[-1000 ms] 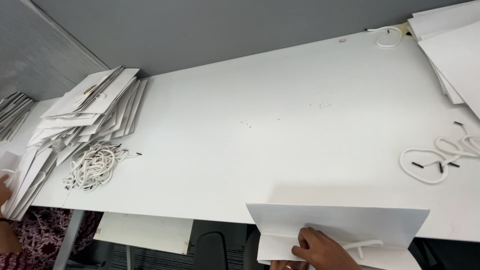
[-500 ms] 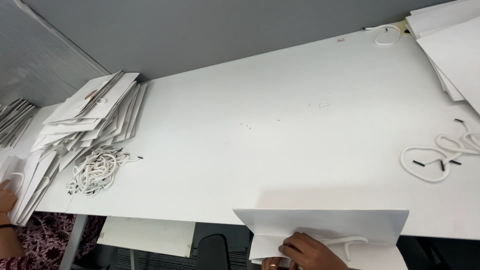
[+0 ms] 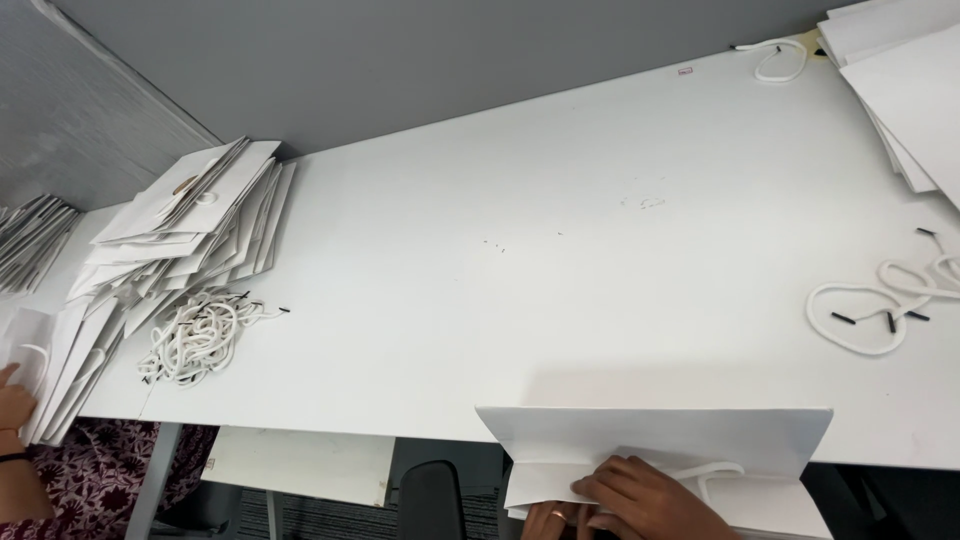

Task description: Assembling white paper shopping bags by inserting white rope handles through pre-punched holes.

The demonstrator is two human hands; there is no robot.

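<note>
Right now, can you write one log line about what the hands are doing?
right hand: resting on flat white paper bag at table edge | left hand: under bag, mostly hidden | white cord handle: beside right hand

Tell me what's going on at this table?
A person's right hand presses on a flat white paper bag at the near edge of the white table; a white cord handle lies by it. The left hand barely shows beneath. A stack of bags and a cord pile sit left, loose cords right. Another person's hand touches bags at far left.
</note>
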